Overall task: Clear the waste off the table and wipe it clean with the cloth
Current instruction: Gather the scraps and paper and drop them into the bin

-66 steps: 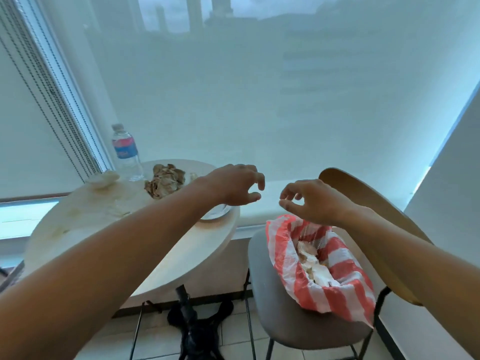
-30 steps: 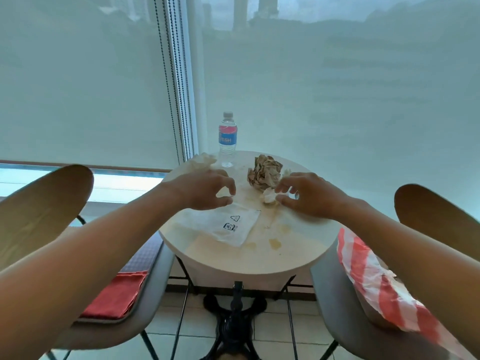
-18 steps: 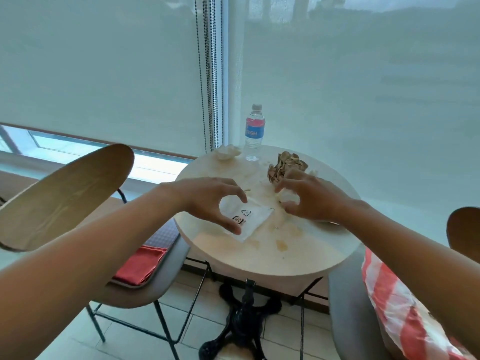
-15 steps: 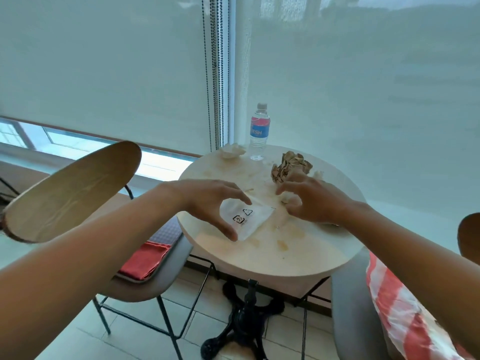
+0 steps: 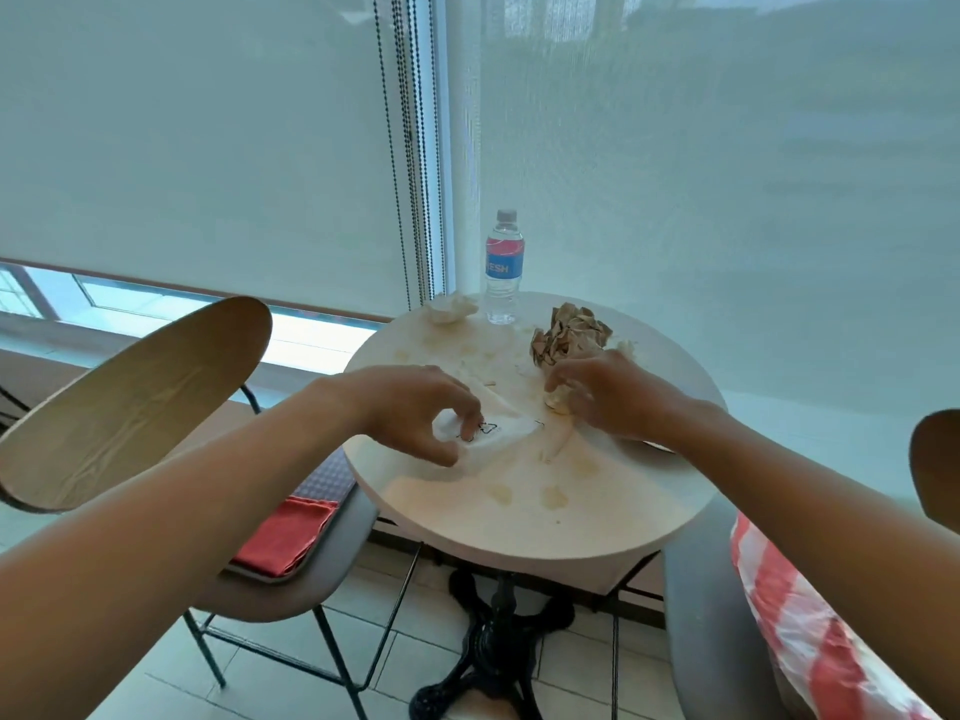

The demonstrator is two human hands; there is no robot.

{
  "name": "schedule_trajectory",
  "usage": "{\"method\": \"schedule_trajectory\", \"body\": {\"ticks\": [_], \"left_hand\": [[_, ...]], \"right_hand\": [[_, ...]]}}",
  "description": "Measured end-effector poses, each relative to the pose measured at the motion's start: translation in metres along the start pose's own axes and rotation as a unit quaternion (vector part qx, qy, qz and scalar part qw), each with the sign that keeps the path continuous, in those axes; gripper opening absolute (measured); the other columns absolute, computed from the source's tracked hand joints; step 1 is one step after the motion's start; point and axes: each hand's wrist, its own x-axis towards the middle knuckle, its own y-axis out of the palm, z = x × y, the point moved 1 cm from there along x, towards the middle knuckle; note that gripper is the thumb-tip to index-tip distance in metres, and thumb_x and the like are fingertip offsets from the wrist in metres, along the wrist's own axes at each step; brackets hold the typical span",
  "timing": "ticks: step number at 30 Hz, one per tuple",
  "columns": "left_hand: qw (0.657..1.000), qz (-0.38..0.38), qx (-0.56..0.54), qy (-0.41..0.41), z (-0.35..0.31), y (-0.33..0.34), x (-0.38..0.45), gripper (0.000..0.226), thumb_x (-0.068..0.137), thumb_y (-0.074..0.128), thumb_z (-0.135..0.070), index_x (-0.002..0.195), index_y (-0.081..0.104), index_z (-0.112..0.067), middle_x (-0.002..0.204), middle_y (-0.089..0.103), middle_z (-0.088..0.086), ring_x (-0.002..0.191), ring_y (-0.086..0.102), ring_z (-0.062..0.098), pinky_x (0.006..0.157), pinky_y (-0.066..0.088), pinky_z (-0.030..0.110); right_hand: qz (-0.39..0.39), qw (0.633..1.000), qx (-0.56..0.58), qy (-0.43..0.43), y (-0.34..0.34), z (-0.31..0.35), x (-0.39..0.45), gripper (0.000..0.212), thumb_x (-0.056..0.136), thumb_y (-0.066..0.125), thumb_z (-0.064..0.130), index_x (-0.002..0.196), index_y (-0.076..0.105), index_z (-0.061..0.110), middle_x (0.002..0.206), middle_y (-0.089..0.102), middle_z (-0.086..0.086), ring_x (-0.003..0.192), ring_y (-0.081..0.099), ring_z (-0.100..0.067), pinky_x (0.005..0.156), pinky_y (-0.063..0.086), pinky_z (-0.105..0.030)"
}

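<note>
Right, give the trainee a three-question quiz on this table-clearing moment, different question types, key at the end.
1. True or false: the water bottle stands upright at the far edge of the table.
2. What does the left hand pinch? A) the white printed wrapper B) the crumpled brown paper C) the red cloth
3. Fill in: the red cloth lies on the seat of the ____ to the table's left.

Key: 1 true; 2 A; 3 chair.

The right hand point(image 5: 605, 394) hides most of a small white wad point(image 5: 557, 398); the striped bag point(image 5: 810, 631) is cut off at 4 o'clock.
</note>
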Motion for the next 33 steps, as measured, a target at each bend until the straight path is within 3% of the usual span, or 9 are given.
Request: {"method": "schedule_trajectory", "body": {"ticks": [4,11,14,16,17,20,25,30,33], "left_hand": [[0.998,-0.053,-0.017,0.018,0.002,-0.008,0.000,0.024,0.083,0.056,-0.044,0.098,0.069,-0.029,0.103,0.070,-0.018,0.095,0.061,-0.003,0.090,0.052,0.033],[0.987,-0.150,-0.001,0.053,0.009,-0.016,0.003,0.005,0.089,0.059,-0.026,0.089,0.060,-0.021,0.085,0.069,-0.007,0.073,0.062,0.011,0.069,0.051,0.028],[0.983,-0.167,0.005,0.079,0.011,-0.015,0.004,0.010,0.091,0.058,-0.021,0.100,0.053,-0.021,0.091,0.068,-0.008,0.071,0.059,0.008,0.065,0.047,0.019],[0.989,-0.128,-0.004,0.076,0.012,-0.011,0.005,0.023,0.091,0.058,-0.017,0.112,0.050,-0.025,0.104,0.065,-0.013,0.076,0.056,-0.002,0.070,0.043,0.012],[0.993,-0.096,-0.015,0.071,0.013,-0.010,0.006,0.031,0.091,0.058,-0.018,0.118,0.048,-0.030,0.110,0.063,-0.016,0.083,0.057,-0.003,0.075,0.047,0.016],[0.998,-0.003,-0.023,0.063,0.015,-0.006,0.007,0.054,0.086,0.062,-0.025,0.132,0.043,-0.046,0.122,0.055,-0.022,0.101,0.056,-0.002,0.088,0.054,0.033],[0.994,0.094,-0.023,0.051,0.017,-0.002,0.007,0.078,0.071,0.077,-0.050,0.138,0.037,-0.054,0.132,0.040,-0.024,0.117,0.044,-0.001,0.104,0.044,0.038],[0.997,0.061,0.010,0.050,0.013,0.003,0.008,0.088,0.058,0.071,-0.084,0.135,0.039,-0.055,0.132,0.039,-0.028,0.115,0.044,-0.003,0.099,0.042,0.032],[0.997,0.009,0.027,0.078,0.012,0.009,0.008,0.071,0.070,0.059,-0.084,0.131,0.046,-0.050,0.129,0.044,-0.025,0.108,0.049,-0.004,0.094,0.050,0.033]], "right_hand": [[-0.010,1.000,-0.002,0.024,0.000,0.000,0.003,0.027,0.090,0.061,0.008,0.111,0.070,0.023,0.104,0.053,0.006,0.091,0.049,-0.011,0.080,0.037,-0.027],[0.003,0.999,0.006,0.037,0.003,0.004,0.003,0.025,0.092,0.061,0.012,0.109,0.069,0.027,0.112,0.054,0.010,0.099,0.049,-0.011,0.086,0.039,-0.029],[0.014,0.999,0.000,0.037,0.004,0.003,0.002,0.022,0.090,0.067,0.024,0.108,0.066,0.036,0.118,0.057,0.009,0.101,0.053,-0.010,0.090,0.046,-0.033],[0.015,0.999,-0.003,0.035,0.004,0.004,0.001,0.022,0.089,0.068,0.029,0.108,0.065,0.039,0.119,0.059,0.008,0.101,0.055,-0.011,0.091,0.048,-0.035],[0.011,0.999,-0.005,0.035,0.003,0.003,0.001,0.021,0.089,0.068,0.031,0.109,0.066,0.038,0.119,0.059,0.008,0.100,0.055,-0.010,0.091,0.048,-0.035],[-0.007,0.999,-0.013,0.041,0.001,0.004,0.002,0.018,0.091,0.066,0.035,0.109,0.068,0.037,0.111,0.058,0.011,0.090,0.052,-0.007,0.087,0.047,-0.036],[-0.004,0.999,-0.019,0.050,0.004,0.007,0.002,0.020,0.091,0.068,0.029,0.111,0.069,0.029,0.113,0.057,0.006,0.098,0.056,-0.014,0.090,0.048,-0.037],[-0.004,0.998,-0.023,0.057,0.012,0.009,0.003,0.018,0.090,0.066,0.024,0.108,0.070,0.026,0.114,0.061,0.006,0.107,0.055,-0.014,0.101,0.046,-0.047],[-0.007,0.998,-0.026,0.050,0.014,0.010,0.004,0.017,0.091,0.065,0.020,0.107,0.070,0.023,0.111,0.063,0.004,0.105,0.054,-0.014,0.094,0.050,-0.045]]}}
